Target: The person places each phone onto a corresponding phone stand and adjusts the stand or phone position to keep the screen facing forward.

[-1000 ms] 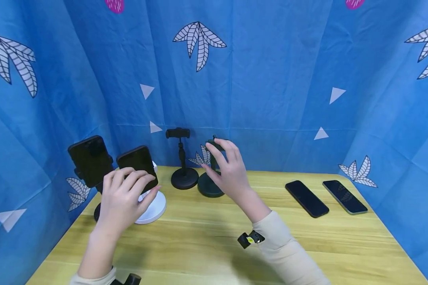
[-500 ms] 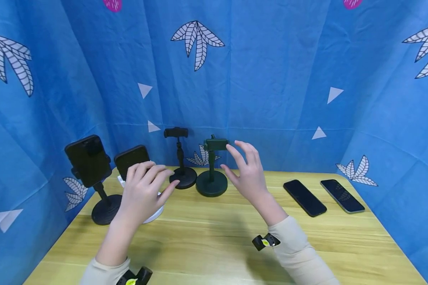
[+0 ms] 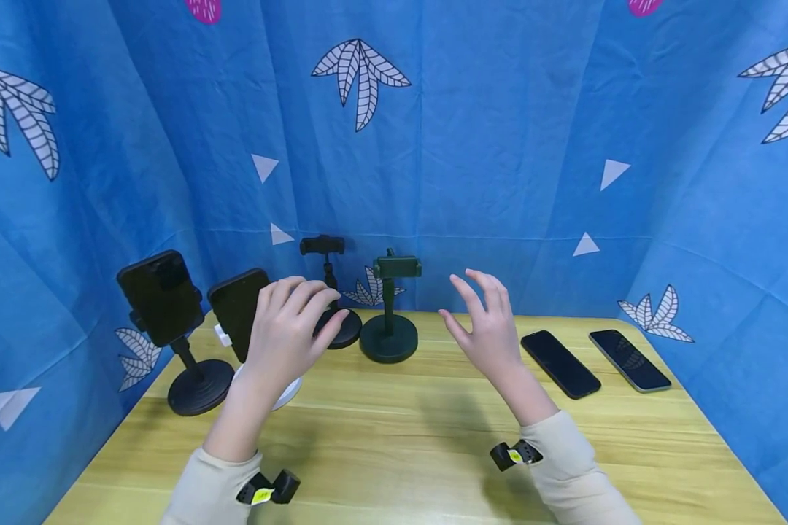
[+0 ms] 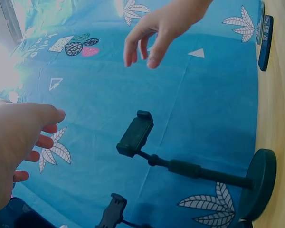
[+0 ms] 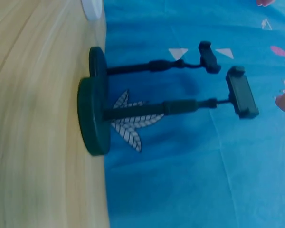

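My left hand (image 3: pixel 287 332) hovers in the air with loosely bent fingers and nothing in them. Behind it, a dark phone (image 3: pixel 235 302) leans on a stand with a white round base (image 3: pixel 290 394), partly hidden by the hand. My right hand (image 3: pixel 488 328) hangs right of a dark green phone stand (image 3: pixel 389 338), fingers apart and holding nothing. That stand's clamp (image 4: pixel 136 134) shows bare in the left wrist view. A black phone stand (image 3: pixel 322 245), its clamp also bare, is partly covered by my left hand.
At the far left, a black phone (image 3: pixel 161 297) sits in a black stand (image 3: pixel 200 388). Two more phones lie flat on the right of the wooden table (image 3: pixel 394 452): a black phone (image 3: pixel 561 364) and a phone with a pale edge (image 3: pixel 630 360). A blue curtain (image 3: pixel 499 146) encloses the table.
My left hand has moved right, away from the phone on the white-based stand. My right hand has drawn right, away from the green stand's clamp.
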Demonstrator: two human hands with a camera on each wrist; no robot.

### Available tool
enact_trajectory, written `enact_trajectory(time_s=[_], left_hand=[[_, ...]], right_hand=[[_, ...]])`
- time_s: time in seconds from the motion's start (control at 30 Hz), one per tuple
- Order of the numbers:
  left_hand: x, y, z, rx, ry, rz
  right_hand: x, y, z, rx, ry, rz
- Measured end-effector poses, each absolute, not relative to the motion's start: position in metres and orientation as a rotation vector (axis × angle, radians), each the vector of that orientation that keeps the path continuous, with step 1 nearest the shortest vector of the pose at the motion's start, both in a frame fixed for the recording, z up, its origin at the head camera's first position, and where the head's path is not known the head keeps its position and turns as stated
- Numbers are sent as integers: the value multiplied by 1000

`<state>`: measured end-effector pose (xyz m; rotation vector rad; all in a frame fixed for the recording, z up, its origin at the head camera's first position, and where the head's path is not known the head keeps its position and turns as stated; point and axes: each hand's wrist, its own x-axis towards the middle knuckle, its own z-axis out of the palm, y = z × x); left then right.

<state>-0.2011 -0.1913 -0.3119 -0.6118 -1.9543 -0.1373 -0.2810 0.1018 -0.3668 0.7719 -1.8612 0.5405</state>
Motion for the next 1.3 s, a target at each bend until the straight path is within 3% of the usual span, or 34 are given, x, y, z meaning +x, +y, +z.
enact_trajectory(time_s=[0.63, 1.3], left_hand=[[-241, -169, -296, -419, -2075, -252], [-291, -169, -304, -20, -2199, -351]], right_hand=[[-287, 157, -396, 635, -1942, 524], [-298, 203, -421, 473, -1954, 572]])
